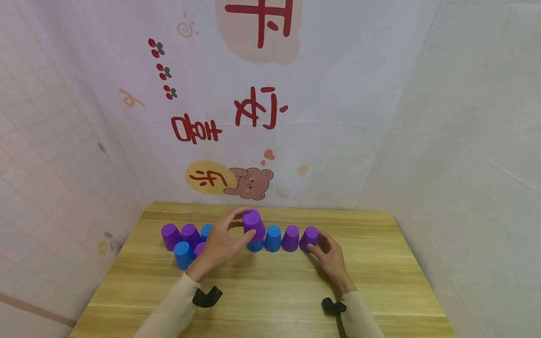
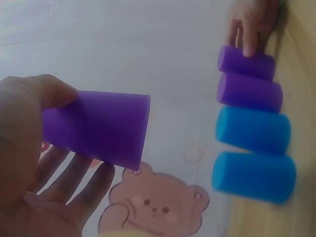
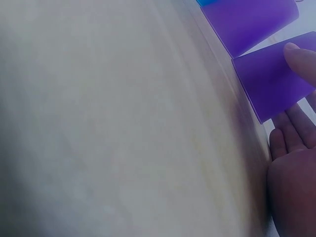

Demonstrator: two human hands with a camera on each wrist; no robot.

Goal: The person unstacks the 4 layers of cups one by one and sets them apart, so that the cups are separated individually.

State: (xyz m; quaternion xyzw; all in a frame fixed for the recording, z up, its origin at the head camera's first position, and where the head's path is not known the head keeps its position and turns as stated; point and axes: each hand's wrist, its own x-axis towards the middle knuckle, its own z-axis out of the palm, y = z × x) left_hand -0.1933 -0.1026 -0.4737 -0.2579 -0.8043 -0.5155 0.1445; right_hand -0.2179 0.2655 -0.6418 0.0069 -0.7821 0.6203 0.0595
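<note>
A white printed cloth (image 1: 338,94) fills the background, rising behind a wood-grained surface (image 1: 270,300). Two forearms in cream sleeves (image 1: 173,310) reach in from the lower left and lower right, angled inward across the surface.

The left hand (image 1: 221,244) is lifted, its thumb along the near side of a raised purple cup and its fingers arched round the far side, pinching the cup between them; in the left wrist view, gaps show between the lower fingers. The right hand (image 1: 331,258) is held low beside the surface, its thumb on the near side of an end purple cup and its other fingers behind it, gripping the cup lightly.

The raised purple cup (image 1: 252,224) is off the surface, narrow end up, in the left hand; seen from the head, it covers the upper part of a left-end blue cup (image 1: 255,247). The end purple cup (image 1: 308,238) stands mouth down on the surface, at the right end of a row, within the right hand's thumb and fingers. Between those two row ends stand a second blue cup (image 1: 273,239) and a middle purple cup (image 1: 290,239), also mouth down and close together.

To the left, near the left forearm, more cups (image 1: 184,256) cluster mouth down, purple and blue mixed, some partly hidden by the left hand.
</note>
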